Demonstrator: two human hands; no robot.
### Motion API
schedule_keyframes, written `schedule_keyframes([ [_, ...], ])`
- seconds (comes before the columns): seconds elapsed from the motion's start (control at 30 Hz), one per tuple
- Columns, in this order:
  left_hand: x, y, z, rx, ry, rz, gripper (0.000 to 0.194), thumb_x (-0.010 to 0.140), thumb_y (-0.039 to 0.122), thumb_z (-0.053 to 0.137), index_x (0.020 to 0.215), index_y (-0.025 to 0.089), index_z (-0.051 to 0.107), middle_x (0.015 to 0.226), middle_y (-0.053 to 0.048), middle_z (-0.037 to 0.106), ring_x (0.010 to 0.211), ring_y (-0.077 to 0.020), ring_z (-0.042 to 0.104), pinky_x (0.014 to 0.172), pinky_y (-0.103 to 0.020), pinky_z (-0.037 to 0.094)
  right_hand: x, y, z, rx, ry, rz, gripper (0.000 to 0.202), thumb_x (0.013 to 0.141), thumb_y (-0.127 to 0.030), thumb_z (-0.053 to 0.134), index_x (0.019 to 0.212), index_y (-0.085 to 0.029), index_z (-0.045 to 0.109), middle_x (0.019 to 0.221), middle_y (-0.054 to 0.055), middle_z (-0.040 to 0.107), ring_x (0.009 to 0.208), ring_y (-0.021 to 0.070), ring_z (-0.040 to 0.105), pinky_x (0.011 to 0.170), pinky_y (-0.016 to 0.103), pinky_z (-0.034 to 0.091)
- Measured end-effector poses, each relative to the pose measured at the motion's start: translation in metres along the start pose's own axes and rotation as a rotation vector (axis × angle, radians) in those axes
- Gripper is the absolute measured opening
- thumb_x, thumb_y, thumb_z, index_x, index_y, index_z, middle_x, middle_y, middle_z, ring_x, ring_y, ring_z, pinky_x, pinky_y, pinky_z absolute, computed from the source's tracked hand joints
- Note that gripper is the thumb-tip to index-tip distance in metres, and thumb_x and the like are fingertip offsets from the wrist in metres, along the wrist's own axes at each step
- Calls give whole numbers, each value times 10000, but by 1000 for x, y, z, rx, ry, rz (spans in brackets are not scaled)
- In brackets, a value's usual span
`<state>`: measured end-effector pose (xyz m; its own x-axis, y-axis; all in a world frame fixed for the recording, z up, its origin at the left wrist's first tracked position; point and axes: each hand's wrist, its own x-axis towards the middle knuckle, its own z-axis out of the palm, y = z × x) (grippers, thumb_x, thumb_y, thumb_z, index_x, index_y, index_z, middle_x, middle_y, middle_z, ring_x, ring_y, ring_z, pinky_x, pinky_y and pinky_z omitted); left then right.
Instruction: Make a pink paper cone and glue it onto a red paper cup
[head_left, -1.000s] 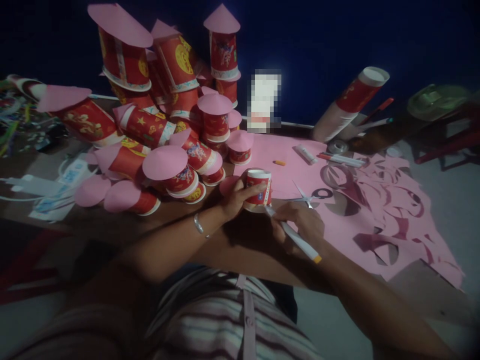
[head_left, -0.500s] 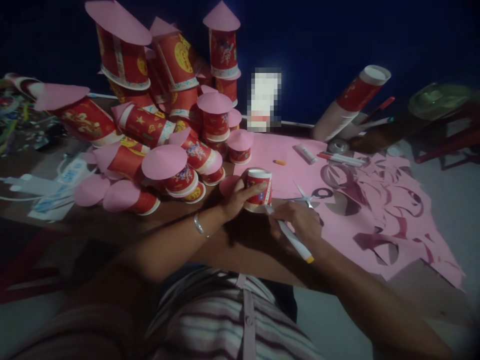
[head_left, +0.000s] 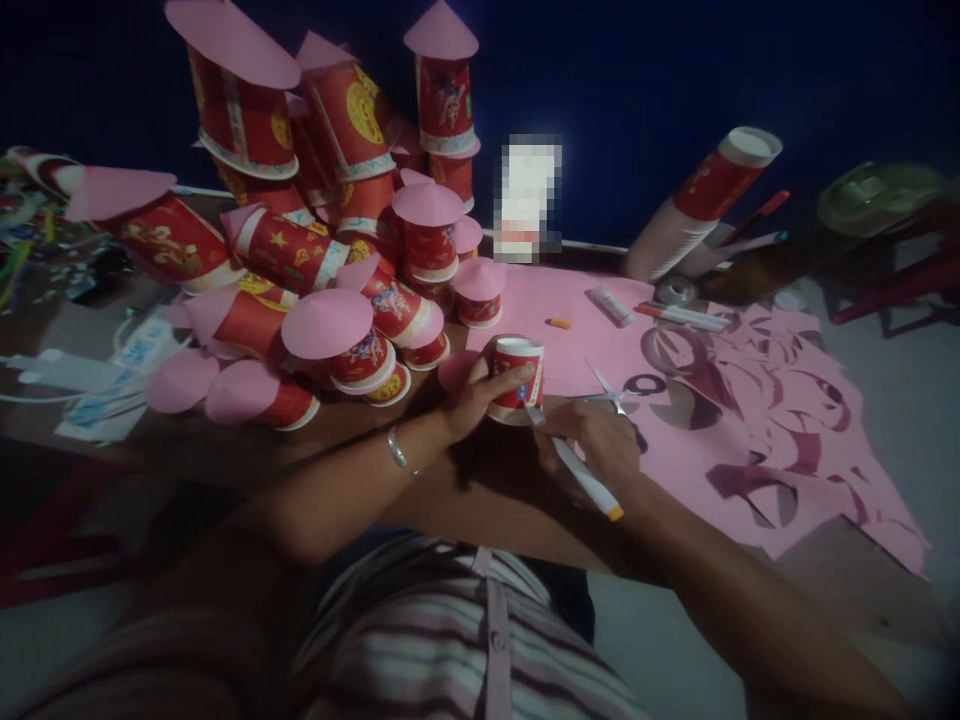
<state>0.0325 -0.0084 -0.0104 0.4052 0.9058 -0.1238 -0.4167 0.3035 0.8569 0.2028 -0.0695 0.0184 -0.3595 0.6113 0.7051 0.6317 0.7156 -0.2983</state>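
Note:
My left hand (head_left: 480,395) is wrapped round a red printed paper cup (head_left: 519,372) just above the brown table. The cup's pale rim faces down and its white end is up. In my right hand (head_left: 592,440) is a white utility knife (head_left: 589,480) with a yellow end. Its blade touches the lower right side of the cup. Scissors (head_left: 616,398) lie spread on pink paper beyond my right hand, close to a roll of tape or dark ring-shaped handle. A pink paper disc (head_left: 456,370) is partly hidden behind my left hand.
Several red cups with pink cone roofs (head_left: 328,325) crowd the left and back. Pink paper (head_left: 525,300) and cut scraps (head_left: 795,400) cover the right. A glue stick (head_left: 611,306), an orange cap (head_left: 559,323), pens (head_left: 682,317) and a leaning cup stack (head_left: 705,205) are beyond.
Almost nothing differs. The knife's yellow end and my right hand have shifted very slightly; the blade stays against the cup, and my left hand keeps its hold.

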Motion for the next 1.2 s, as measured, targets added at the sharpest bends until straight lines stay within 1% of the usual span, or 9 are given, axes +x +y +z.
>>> schedule_keyframes([
  [0.1,0,0,1,-16,9,-9,411,779,393,812,1069,155,642,934,-35,698,847,-171,658,785,-310,511,0,0,-2,13,-33,-22,148,855,-105,621,766,-223,630,672,-18,693,614,119,651,616,232,514],
  [0.23,0,1,2,-26,-1,-19,406,782,388,812,1059,144,643,926,-37,683,810,-155,646,739,-297,515,-5,3,0,41,-75,1,122,850,-118,627,790,-223,647,699,-12,712,648,129,679,648,242,528],
  [0.3,0,2,2,-23,1,-25,418,777,398,814,1057,139,642,917,-40,683,796,-158,648,721,-296,516,-8,4,2,41,-42,17,105,848,-123,643,813,-221,652,708,-11,714,637,129,677,633,244,523],
  [0.4,0,2,3,-22,10,-24,436,768,407,818,1063,140,638,906,-42,692,798,-169,658,719,-300,519,-10,5,4,44,11,-5,109,834,-121,662,839,-227,638,714,-21,709,614,125,662,609,245,511],
  [0.5,0,1,2,-24,15,-17,428,773,402,814,1065,146,635,904,-41,698,813,-173,664,727,-298,518,-7,4,3,37,3,-17,123,832,-121,652,848,-239,619,695,-36,692,595,121,643,588,242,497],
  [0.57,0,1,2,-27,19,-11,421,770,399,816,1057,148,637,908,-42,700,836,-179,667,744,-301,519,-4,3,1,26,0,-3,119,841,-125,639,837,-241,615,682,-35,683,593,121,636,587,242,493],
  [0.73,1,0,1,-48,30,1,420,754,381,830,1054,157,638,948,-42,704,911,-187,664,854,-333,512,-3,2,-2,29,-29,6,127,855,-122,616,777,-223,627,689,-10,685,630,126,640,621,246,501],
  [0.9,1,0,2,-58,23,2,434,760,377,831,1081,164,633,958,-38,701,922,-187,665,888,-349,502,-7,4,0,-17,-64,49,140,861,-146,625,745,-221,645,686,-3,691,639,128,647,626,245,505],
  [1.2,1,1,2,-36,22,-8,490,738,394,839,1101,161,609,921,-29,696,818,-169,664,781,-316,519,-5,4,0,-16,-46,-16,136,845,-97,633,774,-212,635,711,-6,710,663,123,665,654,235,514],
])
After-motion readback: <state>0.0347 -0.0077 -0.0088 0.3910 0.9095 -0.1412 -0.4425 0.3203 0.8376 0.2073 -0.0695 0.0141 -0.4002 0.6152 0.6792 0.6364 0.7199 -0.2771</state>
